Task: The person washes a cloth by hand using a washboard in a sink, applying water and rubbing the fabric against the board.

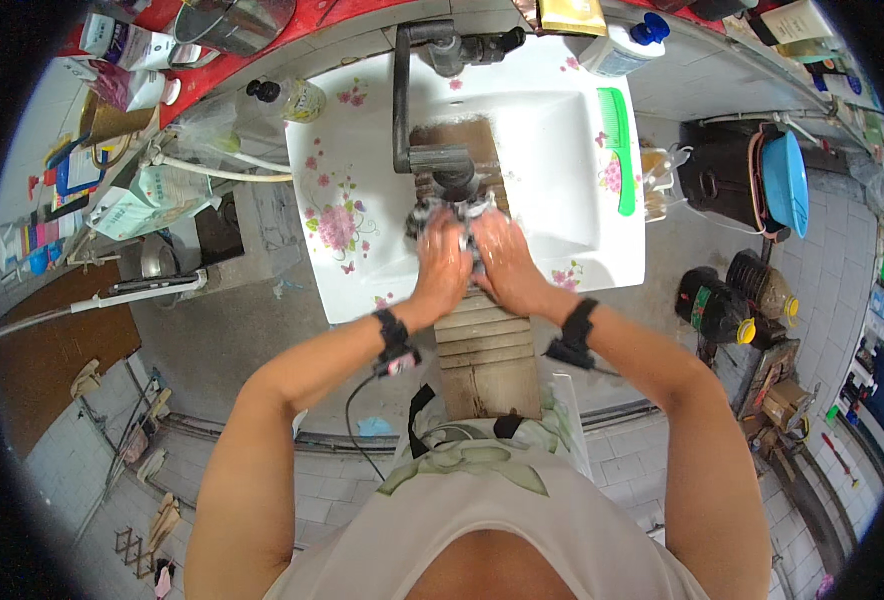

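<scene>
A wooden washboard (pixel 487 345) leans in the white flowered sink (pixel 342 270), its near end against my front. Bunched on its ribs under the dark faucet (pixel 454 175) is a wet dark-and-white cloth (pixel 424 215). My left hand (pixel 444 255) and my right hand (pixel 505 258) are side by side, both closed on this cloth. The fingers are wet and a little blurred, and they hide part of the cloth. Each wrist wears a black band.
A green comb (pixel 617 150) lies on the sink's right rim. A pump bottle (pixel 292 98) stands at the back left corner, and a white bottle with a blue pump (pixel 627 48) at the back right. Dark jugs with yellow caps (pixel 717 305) stand on the right.
</scene>
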The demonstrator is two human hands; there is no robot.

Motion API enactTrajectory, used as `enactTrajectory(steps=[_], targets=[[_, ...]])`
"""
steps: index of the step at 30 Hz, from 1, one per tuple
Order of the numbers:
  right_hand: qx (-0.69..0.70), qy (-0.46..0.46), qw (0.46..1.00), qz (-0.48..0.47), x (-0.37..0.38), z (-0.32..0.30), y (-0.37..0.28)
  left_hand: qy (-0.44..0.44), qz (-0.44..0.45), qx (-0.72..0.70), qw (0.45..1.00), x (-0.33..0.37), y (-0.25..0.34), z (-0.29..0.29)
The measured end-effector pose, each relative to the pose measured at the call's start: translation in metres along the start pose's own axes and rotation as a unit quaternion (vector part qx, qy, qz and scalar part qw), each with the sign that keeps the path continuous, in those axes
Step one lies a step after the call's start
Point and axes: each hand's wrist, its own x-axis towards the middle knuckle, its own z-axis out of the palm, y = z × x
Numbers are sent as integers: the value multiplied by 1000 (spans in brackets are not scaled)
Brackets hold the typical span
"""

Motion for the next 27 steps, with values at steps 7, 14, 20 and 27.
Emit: enactTrajectory(steps=[7,14,20,27], targets=[[-41,-33,994,93,97,-5,35,-37,-151,20,988,93,-73,2],[-1,-6,1000,21,19,-4,2,34,37,23,998,10,-28,6],[-17,-13,995,101,85,-4,48,-177,-126,66,974,99,-48,-7],[-25,-52,998,26,3,-8,-12,-10,28,43,999,-10,-10,-6]])
